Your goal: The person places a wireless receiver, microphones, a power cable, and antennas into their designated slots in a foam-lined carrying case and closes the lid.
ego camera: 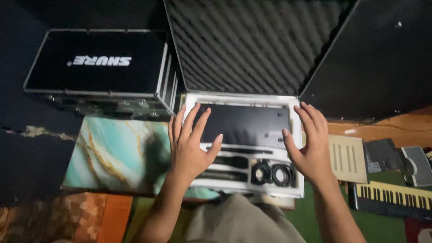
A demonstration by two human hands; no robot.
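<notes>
An open equipment case (294,189) lies in front of me, its lid lined with dark egg-crate foam (247,45). A white foam insert holds a flat black unit (245,126), dark slots and two coiled black cables (272,173). My left hand (189,146) rests flat on the insert's left side, fingers spread, tips touching the black unit. At the right edge of the case, my right hand (310,144) has its fingers apart and its thumb against the unit's right end. Neither hand grips anything.
A closed black case with metal edging (96,67) stands at the back left. A marbled teal slab (117,153) lies under the open case. At the right are a beige vented box (346,157), a grey device (416,164) and a small keyboard (391,195).
</notes>
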